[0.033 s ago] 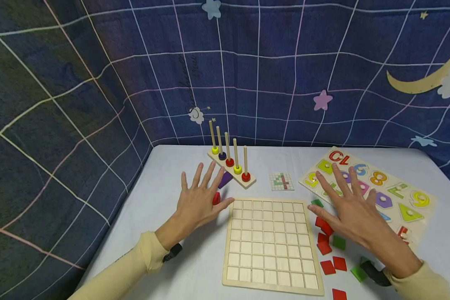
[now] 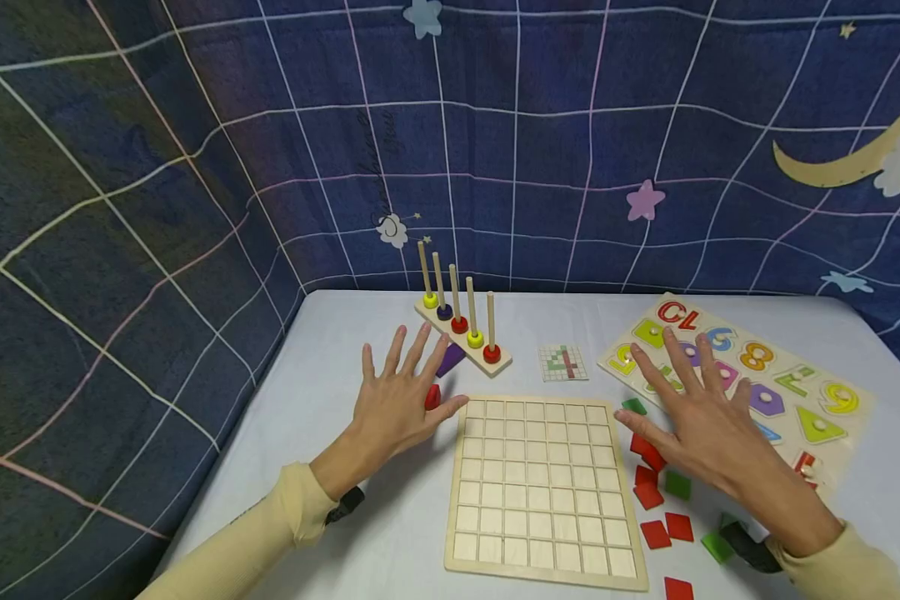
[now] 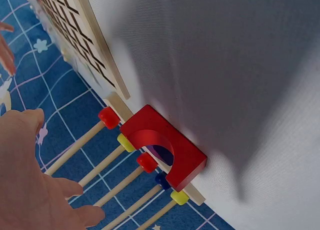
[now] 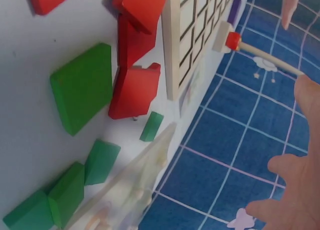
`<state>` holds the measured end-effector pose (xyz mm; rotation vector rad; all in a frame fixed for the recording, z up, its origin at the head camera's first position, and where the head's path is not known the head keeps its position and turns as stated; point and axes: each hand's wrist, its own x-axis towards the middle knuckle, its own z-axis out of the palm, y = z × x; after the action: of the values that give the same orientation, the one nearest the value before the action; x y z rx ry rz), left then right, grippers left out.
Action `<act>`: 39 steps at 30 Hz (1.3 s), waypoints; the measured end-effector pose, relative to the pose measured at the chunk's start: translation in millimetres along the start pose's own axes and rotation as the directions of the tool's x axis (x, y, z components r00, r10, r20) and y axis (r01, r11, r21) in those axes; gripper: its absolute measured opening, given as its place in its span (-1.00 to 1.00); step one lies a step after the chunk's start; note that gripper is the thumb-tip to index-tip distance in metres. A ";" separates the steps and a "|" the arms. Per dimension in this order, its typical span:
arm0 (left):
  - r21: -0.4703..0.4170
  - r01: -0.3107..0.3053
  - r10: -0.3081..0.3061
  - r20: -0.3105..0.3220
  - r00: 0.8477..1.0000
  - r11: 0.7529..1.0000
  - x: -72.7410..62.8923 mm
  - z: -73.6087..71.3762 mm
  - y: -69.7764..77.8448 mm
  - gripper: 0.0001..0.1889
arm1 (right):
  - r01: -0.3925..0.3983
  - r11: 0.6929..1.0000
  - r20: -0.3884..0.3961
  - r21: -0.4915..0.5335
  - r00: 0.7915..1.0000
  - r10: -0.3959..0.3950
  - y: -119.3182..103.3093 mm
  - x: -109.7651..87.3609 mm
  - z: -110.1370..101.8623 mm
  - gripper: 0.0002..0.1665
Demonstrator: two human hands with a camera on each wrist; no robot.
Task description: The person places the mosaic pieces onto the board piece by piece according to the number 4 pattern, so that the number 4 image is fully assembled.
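Observation:
My left hand (image 2: 396,407) hovers with fingers spread left of the wooden grid board (image 2: 546,577), holding nothing. Beside it is a red arch block (image 3: 187,150), partly covered by the hand in the head view; a purple block (image 2: 450,359) shows past the fingertips. Also spread and holding nothing, my right hand (image 2: 708,429) is over the right side, overlapping the number and shape puzzle board (image 2: 776,379). Red square tiles (image 2: 656,534) and green square tiles (image 4: 84,89) lie below it, along the grid board's right edge. The grid's squares hold no tiles.
Behind the left hand stands a peg stacker (image 2: 497,364) with upright pegs, each carrying one coloured bead. A small pattern card (image 2: 563,363) with a green and dark red design lies beyond the grid board. Dark blue grid-patterned cloth (image 2: 540,150) hangs behind the white table (image 2: 330,333).

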<state>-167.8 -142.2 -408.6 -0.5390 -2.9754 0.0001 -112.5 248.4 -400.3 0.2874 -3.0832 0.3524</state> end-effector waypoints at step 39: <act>-0.295 -0.345 0.439 0.364 0.822 0.891 -45.6 -4.1 1.3 0.52 | 0.393 0.896 0.040 0.205 0.912 -0.409 45.9 36.5 10.2 -0.57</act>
<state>-124.5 -156.9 -409.9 -1.3419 -3.2202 -0.1996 -157.0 283.5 -418.8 0.9497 -2.9574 0.6319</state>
